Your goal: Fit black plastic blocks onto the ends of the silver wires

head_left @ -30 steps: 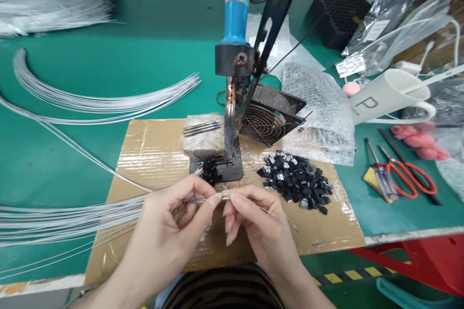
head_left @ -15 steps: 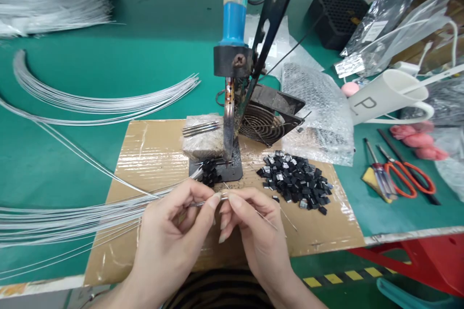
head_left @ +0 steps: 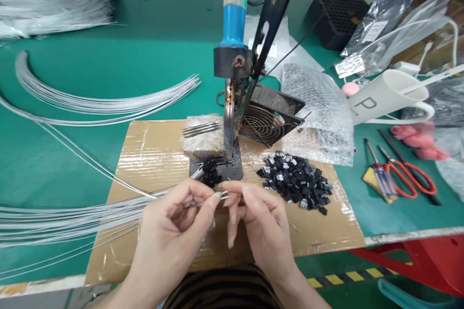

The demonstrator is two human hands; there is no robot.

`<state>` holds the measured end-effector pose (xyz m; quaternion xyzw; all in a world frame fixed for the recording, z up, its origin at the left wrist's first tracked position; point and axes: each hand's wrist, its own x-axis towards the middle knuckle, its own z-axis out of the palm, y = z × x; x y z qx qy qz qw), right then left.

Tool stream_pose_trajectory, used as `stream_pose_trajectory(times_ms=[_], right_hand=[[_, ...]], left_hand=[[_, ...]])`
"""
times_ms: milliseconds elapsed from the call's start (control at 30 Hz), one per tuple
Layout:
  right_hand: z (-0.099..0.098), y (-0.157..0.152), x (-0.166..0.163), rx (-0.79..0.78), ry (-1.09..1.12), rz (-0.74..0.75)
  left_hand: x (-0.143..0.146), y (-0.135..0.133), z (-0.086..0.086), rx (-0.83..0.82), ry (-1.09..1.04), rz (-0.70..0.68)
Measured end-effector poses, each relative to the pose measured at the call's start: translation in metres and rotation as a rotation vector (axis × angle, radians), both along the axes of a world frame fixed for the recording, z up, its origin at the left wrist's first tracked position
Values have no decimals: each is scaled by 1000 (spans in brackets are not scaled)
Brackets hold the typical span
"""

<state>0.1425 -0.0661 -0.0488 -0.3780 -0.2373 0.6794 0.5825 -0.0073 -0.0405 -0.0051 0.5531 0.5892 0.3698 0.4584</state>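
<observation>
My left hand is closed, thumb and forefinger pinching a thin white wire close to its end. Short bright wire tips stick out past that thumb. Right beside them, my right hand has its thumb and forefinger together, the other fingers loosely bent. A thin silvery strand shows against its palm; where the fingers grip it is hidden. Just beyond the hands, black connector pieces sit on the ends of a white wire bundle. Above them, a blue-handled soldering iron is clamped tip down.
A pile of small black connectors lies on the cardboard at right. Behind the iron's stand is a fan. A screwdriver, orange-handled scissors and a white mug lie farther right. More wires curve at left.
My right hand has shifted slightly right, and its fingers have drawn back from my left fingertips, exposing the wire tips. My left hand keeps its pinch in nearly the same place.
</observation>
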Motion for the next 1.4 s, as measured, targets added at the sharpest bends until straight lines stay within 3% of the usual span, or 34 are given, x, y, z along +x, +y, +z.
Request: stream_pose_trajectory(times_ms=[667,1133,1400], right_hand=[[4,-1,-4,-104,13,11],[6,10,12,-188,87,140],[8,7,8,-178,81,103]], left_hand=[[-2,-4,-4,185,178,-39],[-8,-8,-11,186,208,-118],[-2,-10,-9,155,255,-44]])
